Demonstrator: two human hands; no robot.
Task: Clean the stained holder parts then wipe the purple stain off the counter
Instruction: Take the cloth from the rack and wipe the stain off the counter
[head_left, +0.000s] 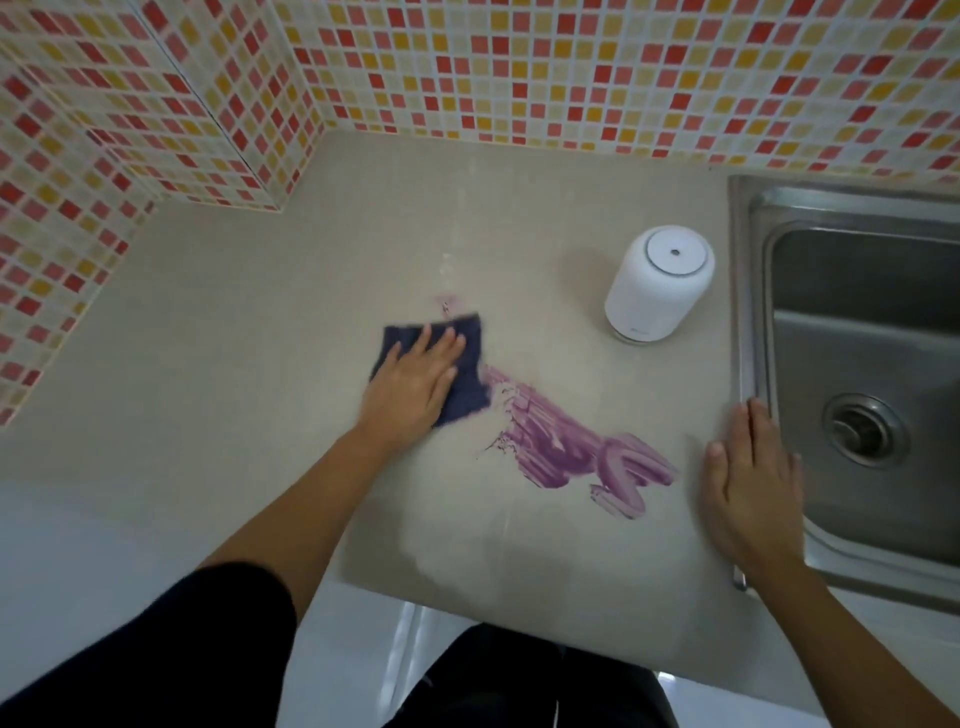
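My left hand (415, 382) presses flat, fingers straight, on a dark blue cloth (462, 387) lying on the beige counter (260, 338). A smeared purple stain (571, 447) spreads from the cloth's right edge toward the lower right. A small purple fleck (445, 304) shows just beyond the cloth's far edge. My right hand (750, 488) rests flat and open on the counter beside the sink rim, to the right of the stain. A white cylindrical holder (658, 286) stands upright behind the stain, near the sink.
A steel sink (857, 364) with a drain sits at the right. Red, orange and cream mosaic tile walls (467, 67) close the back and left. The counter's front edge runs just before my body.
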